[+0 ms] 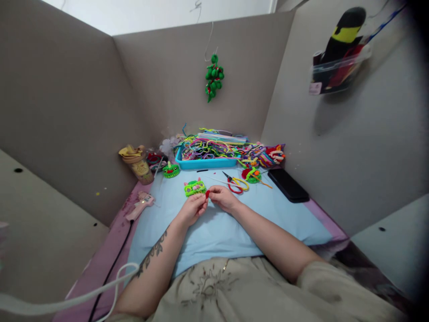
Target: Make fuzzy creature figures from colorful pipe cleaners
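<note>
My left hand [193, 208] and my right hand [223, 198] meet over the light blue mat [278, 219], fingertips pinched together on a small red piece [207, 193]. Just beyond them lies a green fuzzy figure with pink ears [195, 188]. Red and yellow scissors [235, 183] rest to the right of my right hand. Another green and red fuzzy piece [252, 175] sits further back on the right.
A blue tray [204, 164] heaped with coloured pipe cleaners stands at the back. A pink glue gun [140, 205] lies left, a jar [139, 166] behind it, a black phone [288, 184] right. Grey partition walls close in on three sides; a green ornament [213, 78] hangs above.
</note>
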Motion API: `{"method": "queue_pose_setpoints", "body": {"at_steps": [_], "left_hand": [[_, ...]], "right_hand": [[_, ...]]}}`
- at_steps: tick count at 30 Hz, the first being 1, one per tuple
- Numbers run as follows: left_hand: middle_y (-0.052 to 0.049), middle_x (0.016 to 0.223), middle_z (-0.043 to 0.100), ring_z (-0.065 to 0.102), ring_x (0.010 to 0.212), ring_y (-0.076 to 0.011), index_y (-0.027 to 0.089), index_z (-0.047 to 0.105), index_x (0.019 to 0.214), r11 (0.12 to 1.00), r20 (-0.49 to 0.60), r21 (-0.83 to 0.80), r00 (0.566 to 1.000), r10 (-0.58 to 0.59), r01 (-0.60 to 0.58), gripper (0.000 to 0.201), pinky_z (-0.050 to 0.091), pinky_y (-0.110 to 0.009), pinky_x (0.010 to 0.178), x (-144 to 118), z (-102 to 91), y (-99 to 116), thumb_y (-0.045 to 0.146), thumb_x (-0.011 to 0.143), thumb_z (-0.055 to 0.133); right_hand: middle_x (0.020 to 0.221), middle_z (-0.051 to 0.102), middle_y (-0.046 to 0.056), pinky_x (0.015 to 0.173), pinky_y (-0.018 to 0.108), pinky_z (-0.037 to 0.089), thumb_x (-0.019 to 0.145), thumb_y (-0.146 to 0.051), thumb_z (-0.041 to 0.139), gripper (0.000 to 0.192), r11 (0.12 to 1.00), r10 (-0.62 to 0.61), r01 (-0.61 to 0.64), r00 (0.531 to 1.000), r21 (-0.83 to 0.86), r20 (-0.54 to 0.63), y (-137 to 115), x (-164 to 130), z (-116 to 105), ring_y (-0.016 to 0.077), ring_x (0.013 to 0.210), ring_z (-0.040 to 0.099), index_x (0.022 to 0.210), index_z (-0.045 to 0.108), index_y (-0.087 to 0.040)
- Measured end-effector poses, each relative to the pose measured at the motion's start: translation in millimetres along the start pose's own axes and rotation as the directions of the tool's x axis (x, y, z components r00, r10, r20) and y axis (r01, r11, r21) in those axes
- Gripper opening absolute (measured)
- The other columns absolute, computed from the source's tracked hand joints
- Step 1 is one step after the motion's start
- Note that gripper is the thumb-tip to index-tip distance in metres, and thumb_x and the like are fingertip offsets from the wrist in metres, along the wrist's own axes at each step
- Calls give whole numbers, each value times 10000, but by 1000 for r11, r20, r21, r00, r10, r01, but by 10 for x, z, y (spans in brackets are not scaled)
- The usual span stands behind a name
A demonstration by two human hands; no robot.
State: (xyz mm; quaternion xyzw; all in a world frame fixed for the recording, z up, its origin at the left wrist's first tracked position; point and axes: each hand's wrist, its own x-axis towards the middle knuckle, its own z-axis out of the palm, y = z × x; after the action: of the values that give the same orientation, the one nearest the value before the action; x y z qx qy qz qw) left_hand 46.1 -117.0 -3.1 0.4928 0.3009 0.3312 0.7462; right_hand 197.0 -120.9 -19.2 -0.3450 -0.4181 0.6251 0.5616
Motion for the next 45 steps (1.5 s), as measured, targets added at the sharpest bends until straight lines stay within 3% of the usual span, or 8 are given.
{"method": "queue_pose_setpoints", "body": {"at_steps": [4,9,13,18,31,35,40,45], "left_hand": [[56,479,443,260,328,-3,148,470,636,998,34,-22,997,-64,64,334,94,-180,342,-28,16,25,404,672,681],[60,507,435,258,336,0,141,494,702,994,72,-33,992,-102,105,329,81,-170,343,-42,15,34,413,695,679],[55,564,465,258,350,1,143,513,799,1000,46,-2,999,-29,29,366,87,-161,339,-26,30,16,480,734,638],[68,502,445,269,336,-3,149,479,706,997,-52,48,997,64,-61,360,113,-161,331,12,31,-22,459,716,662],[80,434,403,213,298,-1,150,476,688,992,11,-95,996,-84,85,331,90,-156,318,10,11,-12,444,738,619],[63,506,476,253,318,-10,161,476,760,1000,-66,-19,998,12,-13,363,113,-156,321,17,25,-29,494,734,618],[63,503,469,316,351,-18,157,477,687,952,-173,253,960,222,-175,359,174,-165,343,36,33,-65,483,741,618],[67,459,439,284,331,-19,153,473,634,969,-128,194,976,177,-150,363,150,-183,343,41,19,-67,475,753,592]], "right_hand": [[634,646,4,496,223,334,488,-355,837,364,999,34,-36,998,23,55,-22,-23,4,84,514,481,760,696,-159],[600,625,-6,526,241,386,497,-384,829,347,1000,4,-5,997,16,71,-14,-24,-3,111,541,529,690,642,-165],[567,594,-29,486,216,318,582,-389,779,305,995,-77,77,997,-59,9,22,5,-19,82,496,467,702,612,-164],[583,589,-34,482,219,280,629,-352,745,238,980,-127,124,992,-153,-15,63,28,-49,71,484,410,699,622,-160],[655,612,-29,603,249,400,640,-319,742,233,970,-202,206,978,-129,44,38,3,6,106,593,525,785,627,-177],[688,615,-22,658,263,419,677,-344,710,215,952,-224,227,974,-204,40,24,-3,0,122,651,547,754,594,-180],[673,589,-28,648,257,408,712,-348,672,197,914,-234,230,972,-335,28,39,-6,-9,120,645,527,725,578,-175],[677,624,-14,673,272,426,692,-323,689,178,923,-229,224,973,-313,19,44,-8,-2,129,656,555,723,608,-168]]}}
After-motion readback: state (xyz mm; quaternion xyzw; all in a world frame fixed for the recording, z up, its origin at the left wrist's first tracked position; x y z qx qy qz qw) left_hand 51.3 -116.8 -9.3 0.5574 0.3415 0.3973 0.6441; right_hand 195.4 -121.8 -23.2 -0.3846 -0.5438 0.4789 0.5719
